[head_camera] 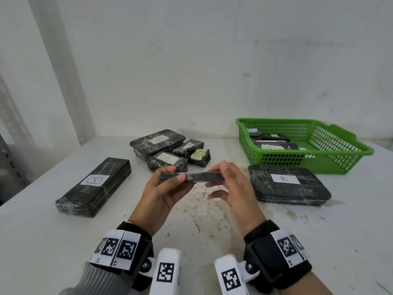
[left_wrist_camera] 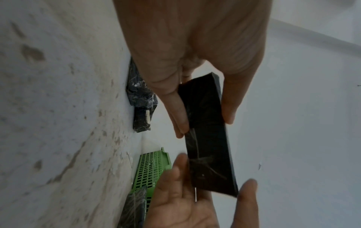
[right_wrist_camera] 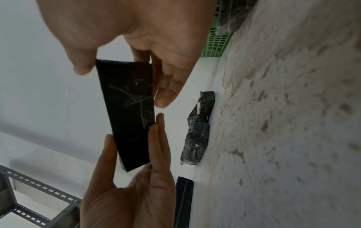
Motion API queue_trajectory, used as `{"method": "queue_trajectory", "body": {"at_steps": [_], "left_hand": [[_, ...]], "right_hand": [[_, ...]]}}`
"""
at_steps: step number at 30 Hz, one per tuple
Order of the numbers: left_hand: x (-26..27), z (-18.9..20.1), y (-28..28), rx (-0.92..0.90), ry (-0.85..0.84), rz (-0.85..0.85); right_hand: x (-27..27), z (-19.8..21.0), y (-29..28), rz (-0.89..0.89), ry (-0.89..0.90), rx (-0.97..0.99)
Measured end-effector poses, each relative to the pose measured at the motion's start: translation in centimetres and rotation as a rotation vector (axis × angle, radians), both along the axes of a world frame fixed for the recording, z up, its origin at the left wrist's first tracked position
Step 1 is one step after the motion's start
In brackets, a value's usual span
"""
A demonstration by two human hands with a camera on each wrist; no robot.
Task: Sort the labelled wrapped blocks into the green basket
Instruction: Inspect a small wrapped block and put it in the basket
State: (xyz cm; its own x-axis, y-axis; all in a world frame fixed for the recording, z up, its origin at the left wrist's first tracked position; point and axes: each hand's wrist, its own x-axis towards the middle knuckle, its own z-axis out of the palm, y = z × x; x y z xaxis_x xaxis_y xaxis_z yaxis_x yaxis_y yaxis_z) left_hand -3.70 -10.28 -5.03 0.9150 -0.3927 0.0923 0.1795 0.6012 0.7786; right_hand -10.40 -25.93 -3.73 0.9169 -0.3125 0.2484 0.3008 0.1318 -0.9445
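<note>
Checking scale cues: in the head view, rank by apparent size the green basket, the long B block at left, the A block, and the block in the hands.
1. green basket
2. long B block
3. A block and held block: unsure; held one shows edge-on, nearer the camera.

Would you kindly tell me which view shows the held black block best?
The right wrist view: the held black block shows its whole broad face there. The left wrist view shows that face too, with one end blurred; the head view shows only its thin edge.

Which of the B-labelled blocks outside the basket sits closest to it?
The rounded B block, lying right in front of the green basket. The long B block lies far off at the table's left.
</note>
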Motion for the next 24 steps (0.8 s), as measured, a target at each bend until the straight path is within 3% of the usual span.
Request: {"method": "queue_trajectory", "body": {"at_steps": [9,15,24], "left_hand": [[-0.7,0.6,0.1,-0.100,0.073,-0.163],[-0.6,0.6,-0.1,0.061,0.075,-0.099],[-0.9,0.3,0.1,0.214,-0.250,-0.090]], "right_hand": [[-0.4,0.6,-0.4,0.355,-0.082,0.488],[0.1,0.1,-0.8,0.264,-0.186,0.432],[0.2,-0.6,-0.2,0.239,-0.131,0.257]]}}
